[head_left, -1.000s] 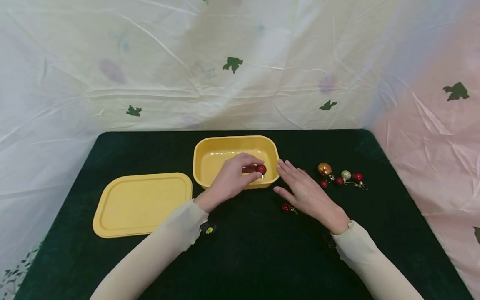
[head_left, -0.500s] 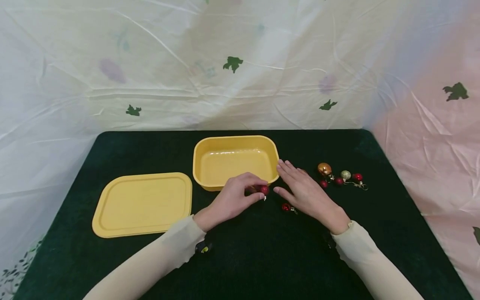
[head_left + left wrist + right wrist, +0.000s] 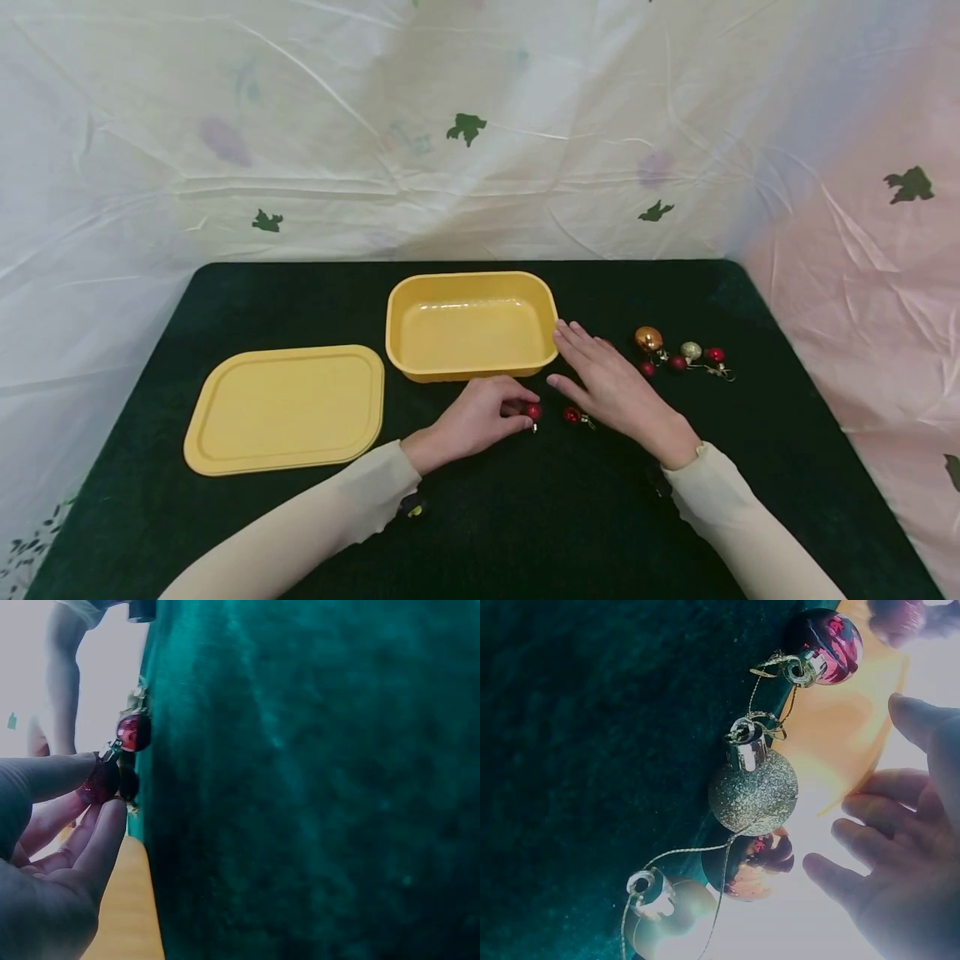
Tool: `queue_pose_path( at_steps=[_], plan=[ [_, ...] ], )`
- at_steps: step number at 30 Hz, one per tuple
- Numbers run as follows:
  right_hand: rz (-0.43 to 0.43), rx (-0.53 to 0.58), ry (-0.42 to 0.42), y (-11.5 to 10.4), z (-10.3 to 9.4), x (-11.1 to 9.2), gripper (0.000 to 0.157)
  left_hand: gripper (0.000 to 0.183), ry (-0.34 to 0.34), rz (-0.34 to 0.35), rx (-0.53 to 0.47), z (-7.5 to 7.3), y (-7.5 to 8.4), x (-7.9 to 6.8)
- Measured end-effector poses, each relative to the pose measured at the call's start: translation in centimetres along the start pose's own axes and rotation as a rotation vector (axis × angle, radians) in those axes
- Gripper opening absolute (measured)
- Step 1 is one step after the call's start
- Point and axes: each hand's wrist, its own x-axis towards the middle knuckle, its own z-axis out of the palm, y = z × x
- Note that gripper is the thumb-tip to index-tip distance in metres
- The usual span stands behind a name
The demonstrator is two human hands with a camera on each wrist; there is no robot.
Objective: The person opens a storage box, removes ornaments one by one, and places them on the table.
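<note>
Between thumb and fingertips my left hand (image 3: 480, 417) pinches a small red Christmas bauble (image 3: 533, 411), its metal cap pointing down in the head view. This is just in front of the yellow box (image 3: 465, 375). Another shiny red bauble (image 3: 572, 414) lies on the table to its right. My right hand (image 3: 618, 392) is held with straight fingers, fingertips right at the box's right rim. In the right wrist view it holds nothing, and a silver glitter bauble (image 3: 754, 793), a reddish copper bauble (image 3: 750, 862) and a gold one (image 3: 676, 915) lie near it, mostly hidden by the hand in the head view.
A flat yellow lid (image 3: 288, 408) lies left of the box. Right of my right hand is a loose group with an orange-gold bauble (image 3: 648, 338), a pale glitter bauble (image 3: 691, 351) and several red ones. The dark green table (image 3: 487, 533) meets a hanging cloth (image 3: 337, 150) behind.
My left hand has come from over the box down toward the front, still pinching the red bauble, now low before the box. The right hand has stayed in place.
</note>
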Motion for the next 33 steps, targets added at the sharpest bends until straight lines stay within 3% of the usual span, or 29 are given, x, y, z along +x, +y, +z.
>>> queue_pose_path(
  at_steps=[10,13,20,27,29,33],
  plan=[
    [0.006,0.018,-0.008,0.1,0.1,0.1,0.070,0.031,-0.016,0.067,0.055,2.7,-5.9,1.9],
    [0.004,0.016,-0.007,0.0,0.1,0.1,0.070,0.031,-0.022,0.058,0.091,2.6,-5.5,1.9],
    [0.002,0.019,-0.013,0.0,0.1,0.4,0.070,0.035,-0.050,0.028,0.145,0.6,-1.4,0.7],
    [-0.006,0.021,-0.011,0.0,0.2,0.7,0.070,0.047,0.005,0.043,0.198,1.6,-4.5,0.3],
    [-0.005,0.022,-0.007,0.0,0.3,0.8,0.071,0.048,0.019,0.048,0.215,1.2,-3.9,-0.4],
    [0.020,0.017,0.011,0.1,0.5,0.7,0.072,0.044,0.054,0.041,0.236,-0.3,-1.0,-2.3]
  ],
)
